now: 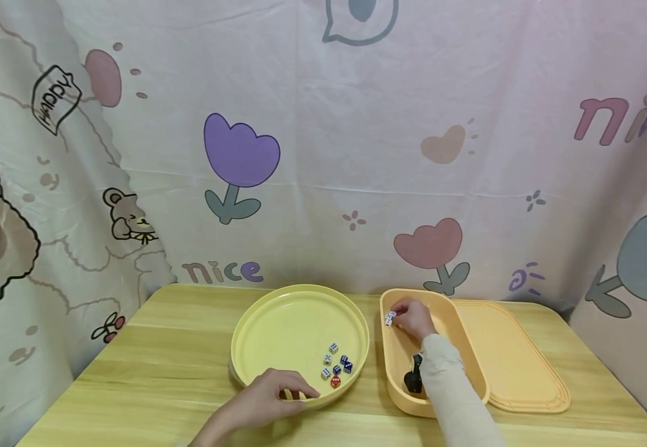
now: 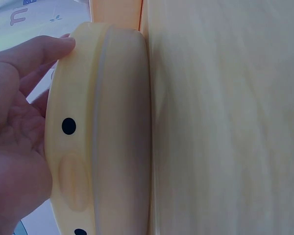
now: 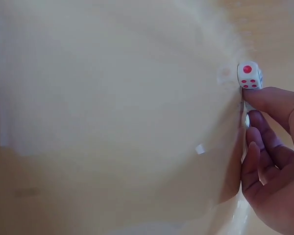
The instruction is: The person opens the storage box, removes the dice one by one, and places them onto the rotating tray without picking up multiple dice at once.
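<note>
My left hand (image 1: 270, 397) lies at the near rim of a round yellow tray (image 1: 279, 335), fingers loosely bent over it. In the left wrist view its thumb (image 2: 54, 48) touches the tray's rim. Inside the tray, toward the near right, sit three white dice (image 1: 327, 359), three blue dice (image 1: 348, 367) and one red die (image 1: 336, 382). My right hand (image 1: 413, 318) is within an orange oblong bin (image 1: 392, 372), pinching white dice (image 1: 390, 318) by its far left wall. A white die (image 3: 248, 75) with red pips shows above the thumb; another is partly hidden.
A flat orange lid (image 1: 516, 354) lies right of the bin, partly beneath its edge. Near the right sleeve, over the bin, is a black object (image 1: 413, 379). A printed curtain (image 1: 312, 155) hangs behind the wooden table (image 1: 150, 366).
</note>
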